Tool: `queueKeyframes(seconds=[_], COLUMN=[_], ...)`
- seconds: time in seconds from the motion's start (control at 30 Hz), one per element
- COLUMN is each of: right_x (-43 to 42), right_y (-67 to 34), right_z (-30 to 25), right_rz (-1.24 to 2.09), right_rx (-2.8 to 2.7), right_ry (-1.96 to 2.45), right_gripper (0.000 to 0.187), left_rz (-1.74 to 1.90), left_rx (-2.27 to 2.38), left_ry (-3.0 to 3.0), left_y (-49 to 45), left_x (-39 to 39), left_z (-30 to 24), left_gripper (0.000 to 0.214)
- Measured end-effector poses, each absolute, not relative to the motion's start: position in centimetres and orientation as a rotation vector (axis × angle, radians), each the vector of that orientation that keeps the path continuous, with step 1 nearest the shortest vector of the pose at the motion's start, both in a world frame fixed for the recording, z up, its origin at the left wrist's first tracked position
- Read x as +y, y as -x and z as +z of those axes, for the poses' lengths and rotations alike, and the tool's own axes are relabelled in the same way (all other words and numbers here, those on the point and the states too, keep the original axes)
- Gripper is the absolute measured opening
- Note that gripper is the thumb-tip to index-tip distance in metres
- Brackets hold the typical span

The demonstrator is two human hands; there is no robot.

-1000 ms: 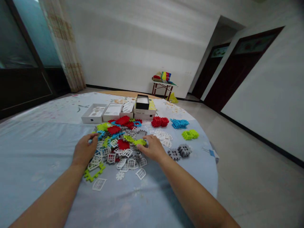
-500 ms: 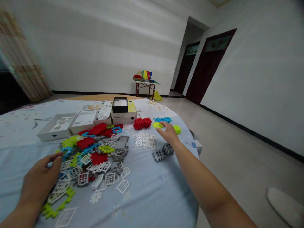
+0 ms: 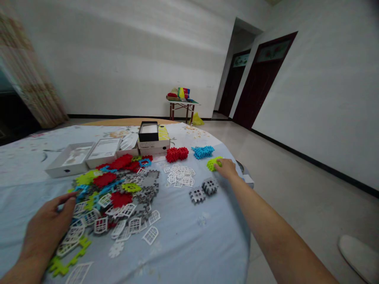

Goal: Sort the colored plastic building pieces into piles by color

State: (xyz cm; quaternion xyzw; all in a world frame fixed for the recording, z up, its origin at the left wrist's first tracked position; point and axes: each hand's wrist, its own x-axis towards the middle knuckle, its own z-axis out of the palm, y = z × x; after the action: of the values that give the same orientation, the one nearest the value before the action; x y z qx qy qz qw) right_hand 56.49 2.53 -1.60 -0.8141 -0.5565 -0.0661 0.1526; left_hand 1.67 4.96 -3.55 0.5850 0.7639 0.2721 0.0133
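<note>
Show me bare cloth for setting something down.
Bare cloth lies right of the pile, nearer than the gray tiles; another patch lies between the left hand and boxes. Crowded: the pile itself, its pieces overlapping.

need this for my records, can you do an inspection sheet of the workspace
Surface: cloth, pale blue near, white with flowers beyond
Pieces: mixed pile; to its right red stack, blue stack, green stack, white lattice pieces, grey pieces
Clutter: open white box and black box beyond the pile
Hands: left hand at the pile's left edge, right hand at the green stack; grips unclear
Cables: nothing seen
Surroundings: side table, curtain, dark red door
</note>
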Motion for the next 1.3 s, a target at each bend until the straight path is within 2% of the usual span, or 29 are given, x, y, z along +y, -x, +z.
queueKeyframes(seconds=[0.13,0.23,0.5,0.63,0.93,1.3], right_x=[2.3,2.3,0.7,-0.6,-0.9,1.6], right_y=[-55.4,-52.9,-39.3,-34.5,-33.3,-28.6], right_z=[-1.2,-0.4,0.7,-0.2,-2.2,-1.6], right_rz=[-0.271,-0.278,0.178,0.227,0.184,0.191], right_rx=[-1.559,-1.569,-1.829,-1.972,-2.110,-2.258], right_ry=[2.155,1.859,1.274,1.140,1.116,1.124], right_gripper=[0.032,0.030,0.023,0.020,0.032,0.019], left_rz=[0.818,0.889,1.055,1.097,1.151,1.205], left_rx=[2.267,2.228,2.159,2.140,2.096,2.033], left_ry=[-1.790,-1.818,-1.842,-1.844,-1.885,-1.891], left_y=[-2.3,-2.5,-2.7,-2.7,-2.6,-2.6], left_x=[4.5,4.3,4.1,4.0,4.4,4.5], left_z=[-2.4,-2.3,-2.7,-2.8,-3.0,-3.3], left_gripper=[0.047,0.045,0.042,0.042,0.041,0.038])
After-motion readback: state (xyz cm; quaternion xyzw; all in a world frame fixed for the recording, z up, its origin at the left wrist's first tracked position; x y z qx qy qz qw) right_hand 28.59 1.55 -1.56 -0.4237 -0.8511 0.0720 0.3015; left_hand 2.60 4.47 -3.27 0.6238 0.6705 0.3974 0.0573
